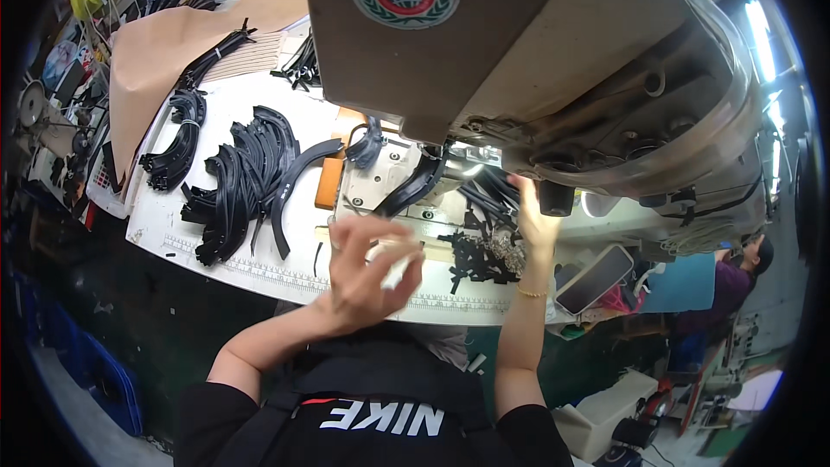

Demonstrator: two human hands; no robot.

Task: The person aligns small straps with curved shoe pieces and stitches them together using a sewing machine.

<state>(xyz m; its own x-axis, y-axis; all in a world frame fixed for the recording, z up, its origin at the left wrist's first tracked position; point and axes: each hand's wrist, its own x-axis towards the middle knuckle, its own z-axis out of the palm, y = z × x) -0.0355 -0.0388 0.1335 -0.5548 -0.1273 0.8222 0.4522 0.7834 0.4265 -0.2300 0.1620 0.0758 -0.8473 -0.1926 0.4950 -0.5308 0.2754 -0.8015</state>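
My left hand (372, 268) is raised over the near edge of a sewing machine's bed, its fingers bent and apart with nothing visible in them. Just beyond it, a curved black strip (411, 190) lies on the metal plate (367, 182), its far end under the machine head (406, 60). My right hand (536, 220) reaches up beside the underside of the head, right of a bundle of thin black strips (488, 195). One finger there looks stretched out; the machine hides part of that hand, and I see nothing held in it.
A pile of curved black strips (246, 173) and a tied bundle (175, 138) lie on the white table (156, 216) at left. Small black offcuts (475, 259) and a phone (595, 279) are at right. Another person (735, 281) sits at far right.
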